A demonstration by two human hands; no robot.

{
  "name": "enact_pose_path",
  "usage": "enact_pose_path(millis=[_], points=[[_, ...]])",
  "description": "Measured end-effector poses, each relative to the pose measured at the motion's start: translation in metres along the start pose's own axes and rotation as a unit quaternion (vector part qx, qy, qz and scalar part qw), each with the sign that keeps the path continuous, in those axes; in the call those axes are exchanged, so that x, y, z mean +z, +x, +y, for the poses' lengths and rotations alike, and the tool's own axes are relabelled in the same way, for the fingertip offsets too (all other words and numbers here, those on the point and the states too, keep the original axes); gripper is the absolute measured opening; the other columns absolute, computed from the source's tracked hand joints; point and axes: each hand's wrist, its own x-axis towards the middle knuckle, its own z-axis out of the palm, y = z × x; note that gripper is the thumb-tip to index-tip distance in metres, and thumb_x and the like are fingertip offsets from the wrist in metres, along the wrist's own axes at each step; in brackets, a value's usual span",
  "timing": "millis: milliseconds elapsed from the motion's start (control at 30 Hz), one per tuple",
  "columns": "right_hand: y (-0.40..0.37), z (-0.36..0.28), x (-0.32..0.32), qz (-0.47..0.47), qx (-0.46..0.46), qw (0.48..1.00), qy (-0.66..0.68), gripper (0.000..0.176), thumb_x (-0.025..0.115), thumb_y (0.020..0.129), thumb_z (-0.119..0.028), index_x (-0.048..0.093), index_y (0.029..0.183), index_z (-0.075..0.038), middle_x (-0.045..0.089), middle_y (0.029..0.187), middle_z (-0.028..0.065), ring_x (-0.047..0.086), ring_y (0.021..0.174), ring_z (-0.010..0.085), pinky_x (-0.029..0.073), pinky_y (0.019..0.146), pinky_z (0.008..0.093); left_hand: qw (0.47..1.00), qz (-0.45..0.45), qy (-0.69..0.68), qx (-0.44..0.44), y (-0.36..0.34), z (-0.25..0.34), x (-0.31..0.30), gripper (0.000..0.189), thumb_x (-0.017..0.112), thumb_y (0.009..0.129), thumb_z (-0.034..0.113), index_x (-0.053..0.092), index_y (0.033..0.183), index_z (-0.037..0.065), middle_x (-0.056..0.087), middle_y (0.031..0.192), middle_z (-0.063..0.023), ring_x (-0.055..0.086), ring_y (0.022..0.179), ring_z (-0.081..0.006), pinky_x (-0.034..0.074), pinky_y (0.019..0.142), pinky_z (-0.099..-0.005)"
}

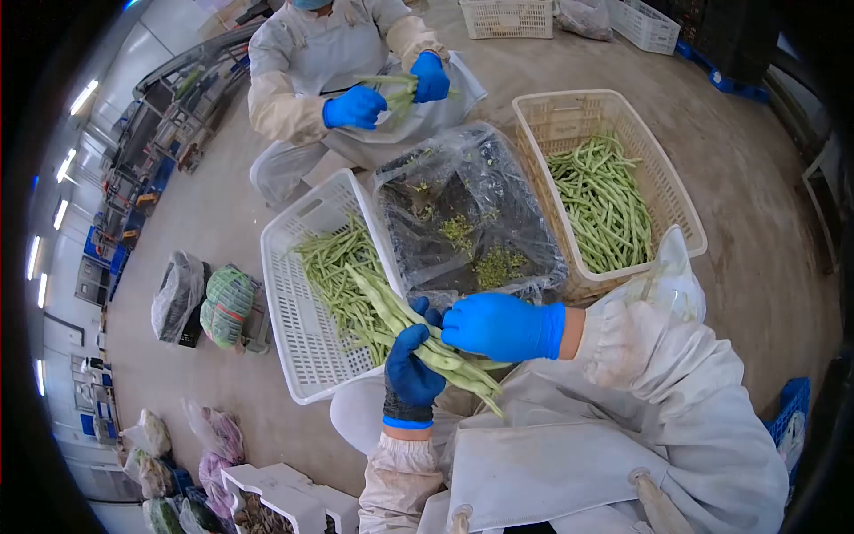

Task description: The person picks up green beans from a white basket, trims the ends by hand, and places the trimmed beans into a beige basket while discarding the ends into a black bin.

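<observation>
My left hand, in a blue glove with a dark cuff, is closed around a bunch of long green beans. The bunch lies slanted, one end over the white crate and the other toward my apron. Right beside it, my right hand in a blue glove has its fingers curled in against the beans; whatever they pinch is hidden. Loose green beans fill part of the white crate on the left. Ahead is a tray lined with clear plastic, holding small green trimmings.
A beige crate at the right holds more green beans. Across from me, a gloved co-worker handles beans. Bagged goods sit on the floor at left, with a white foam box lower down.
</observation>
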Motion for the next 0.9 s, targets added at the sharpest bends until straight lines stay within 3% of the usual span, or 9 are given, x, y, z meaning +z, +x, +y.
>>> enact_pose_path(millis=[133,200,333,433,500,567,600,700,900], points=[[0.008,0.028,-0.02,0.079,0.046,0.996,-0.018,0.024,0.06,0.073,-0.007,0.057,0.097,-0.006,0.056,0.084,0.0118,0.058,0.077,0.0293,0.049,0.067,0.0378,0.993,0.04,0.096,-0.056,0.0,0.003,0.01,0.045,0.056,0.077,0.008,0.046,0.12,0.002,0.056,0.103,-0.0107,0.055,0.102,-0.0286,0.046,0.091,-0.0439],[0.005,0.049,-0.03,0.178,0.165,0.968,0.067,0.02,0.058,0.077,-0.003,0.059,0.097,-0.005,0.057,0.086,0.0132,0.059,0.077,0.0267,0.048,0.07,0.034,0.993,0.023,0.101,-0.048,0.001,0.004,0.008,0.045,0.056,0.077,0.009,0.047,0.12,0.002,0.056,0.101,-0.0106,0.055,0.101,-0.0282,0.046,0.091,-0.0438],[-0.031,0.103,-0.056,0.47,0.331,0.812,0.098,0.021,0.054,0.078,0.0,0.059,0.098,-0.003,0.06,0.089,0.0155,0.058,0.081,0.0342,0.047,0.073,0.0362,0.997,0.04,0.062,0.024,0.009,0.018,-0.007,0.043,0.056,0.078,0.011,0.047,0.119,0.001,0.057,0.099,-0.0092,0.054,0.099,-0.027,0.046,0.089,-0.0426],[-0.066,0.121,-0.062,0.529,0.405,0.738,0.104,0.029,0.056,0.075,0.001,0.059,0.104,-0.003,0.06,0.092,0.0171,0.058,0.084,0.0355,0.047,0.077,0.04,0.986,0.087,-0.006,0.139,0.018,0.034,-0.034,0.032,0.056,0.082,0.016,0.056,0.112,0.004,0.06,0.1,-0.0086,0.056,0.097,-0.0245,0.045,0.091,-0.0391],[-0.091,0.137,-0.028,0.205,0.362,0.902,-0.118,0.036,0.059,0.075,-0.001,0.058,0.111,-0.004,0.059,0.099,0.0192,0.058,0.092,0.0354,0.046,0.081,0.0412,0.984,0.071,-0.02,0.164,0.02,0.041,-0.04,0.028,0.057,0.082,0.018,0.058,0.107,0.005,0.061,0.1,-0.0098,0.056,0.098,-0.0244,0.045,0.091,-0.0385],[-0.093,0.113,-0.007,0.143,0.337,0.922,-0.128,0.042,0.062,0.076,-0.005,0.056,0.118,-0.004,0.057,0.106,0.0216,0.055,0.101,0.0357,0.045,0.086,0.04,0.978,0.092,-0.041,0.184,0.026,0.045,-0.044,0.026,0.058,0.082,0.018,0.059,0.104,0.005,0.061,0.1,-0.0107,0.057,0.097,-0.0248,0.046,0.09,-0.0387],[-0.084,0.098,-0.002,0.143,0.351,0.925,0.03,0.04,0.062,0.078,-0.008,0.056,0.118,-0.004,0.059,0.106,0.0205,0.057,0.101,0.0334,0.045,0.087,0.0383,0.969,0.12,-0.064,0.206,0.028,0.046,-0.046,0.024,0.059,0.082,0.019,0.06,0.102,0.005,0.062,0.1,-0.0115,0.058,0.097,-0.0252,0.046,0.09,-0.0389],[-0.043,0.041,-0.004,0.055,0.386,0.806,0.444,0.031,0.06,0.085,-0.015,0.059,0.113,-0.002,0.064,0.101,0.0157,0.061,0.096,0.0236,0.047,0.083,0.0338,0.974,0.08,-0.079,0.199,0.027,0.044,-0.041,0.02,0.059,0.081,0.018,0.061,0.097,0.006,0.062,0.101,-0.0122,0.059,0.095,-0.0254,0.047,0.089,-0.0393],[-0.02,0.004,0.022,-0.004,0.363,0.727,0.582,0.026,0.055,0.091,-0.016,0.06,0.112,-0.002,0.064,0.094,0.0069,0.059,0.085,0.0125,0.048,0.077,0.0285,0.972,0.084,-0.097,0.196,0.025,0.039,-0.027,0.019,0.06,0.08,0.018,0.06,0.096,0.006,0.062,0.101,-0.0121,0.06,0.092,-0.0247,0.047,0.088,-0.0392]])
